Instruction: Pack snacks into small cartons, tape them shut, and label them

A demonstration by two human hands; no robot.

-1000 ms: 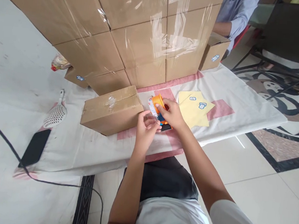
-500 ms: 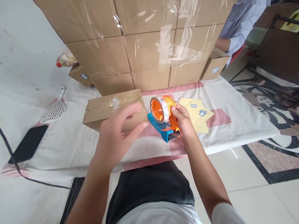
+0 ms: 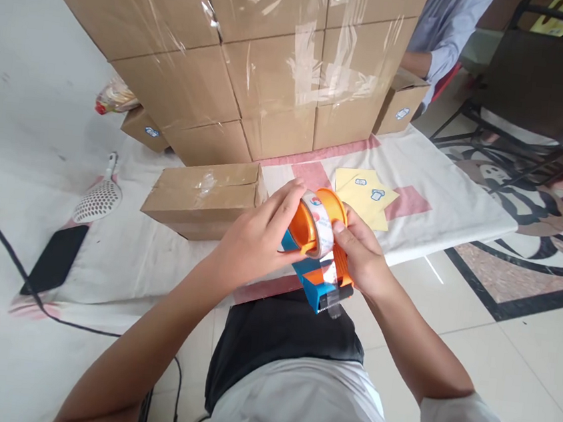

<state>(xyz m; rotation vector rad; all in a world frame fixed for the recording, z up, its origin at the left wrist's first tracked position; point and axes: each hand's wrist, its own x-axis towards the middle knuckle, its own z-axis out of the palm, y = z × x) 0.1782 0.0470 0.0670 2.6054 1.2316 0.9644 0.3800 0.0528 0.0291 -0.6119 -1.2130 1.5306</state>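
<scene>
An orange and blue tape dispenser (image 3: pixel 335 257) with a roll of printed tape is held up in front of me, its toothed cutter end pointing down toward my body. My right hand (image 3: pixel 363 253) grips its orange side, thumb on top. From the other side my left hand (image 3: pixel 263 236) closes around the roll and the blue part; its far fingers are hidden behind the dispenser. A strip of tape runs down over the cutter. Just behind my left hand lies a long cardboard box (image 3: pixel 196 205) with tape across its top.
Stacked cardboard boxes (image 3: pixel 275 76) under clear film rise behind. Yellow sheets (image 3: pixel 363 196) lie on the cloth-covered table (image 3: pixel 454 195). A white skimmer (image 3: pixel 98 202) and a black phone (image 3: pixel 56 260) are at left, near a black cable (image 3: pixel 6 246). Another person's sleeve (image 3: pixel 445 40) shows behind the stack.
My left hand has moved right from in front of the box onto the dispenser and closed on it. The dispenser has come nearer my body and slightly right.
</scene>
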